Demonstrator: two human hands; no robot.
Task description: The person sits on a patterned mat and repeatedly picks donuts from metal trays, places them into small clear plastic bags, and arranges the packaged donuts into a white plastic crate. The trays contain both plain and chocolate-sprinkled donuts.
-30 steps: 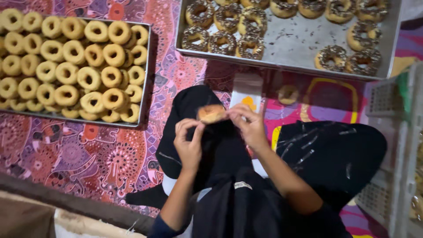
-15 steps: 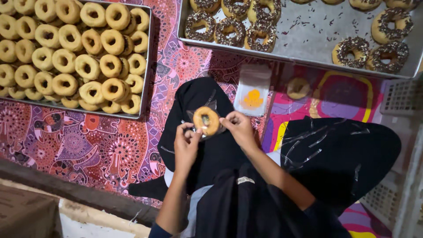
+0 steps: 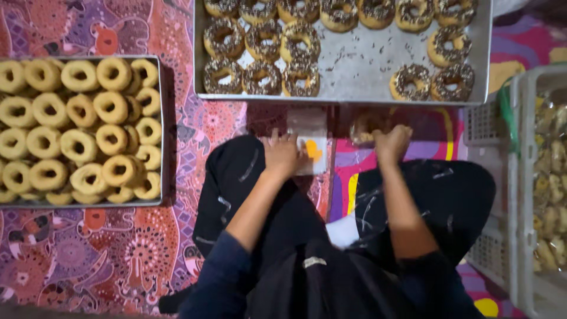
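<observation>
While the person is sitting cross-legged on the patterned mat [image 3: 118, 248], both arms are reaching forward toward twelve o'clock. The left hand [image 3: 282, 155] is resting palm down, fingers spread flat, on a small clear plastic bag [image 3: 311, 142] with an orange mark on it; the bag is lying on the mat just beyond the knees, and the hand is pressing on its left edge rather than gripping it. The right hand [image 3: 391, 142] is curling closed around a doughnut [image 3: 365, 125], which is showing at about ten o'clock from the knuckles, low over the mat and just below the near edge of the metal tray [image 3: 360, 65]. How firmly the fingers are gripping is hard to tell, as the doughnut is blurred and partly covered.

That metal tray is sitting at twelve o'clock, carrying chocolate-sprinkled doughnuts [image 3: 262, 41] in rows along its far side and left end, with loose sprinkles scattered over its bare middle. Over at nine o'clock, a second tray [image 3: 160, 130] is holding plain doughnuts [image 3: 77, 130], packed tight and overlapping. At three o'clock, a white plastic crate [image 3: 522, 177] is standing beside the person's knee, with pale bagged goods [image 3: 552, 177] inside it. The dark trousers [image 3: 248, 177] are showing pale streaks across both knees.
</observation>
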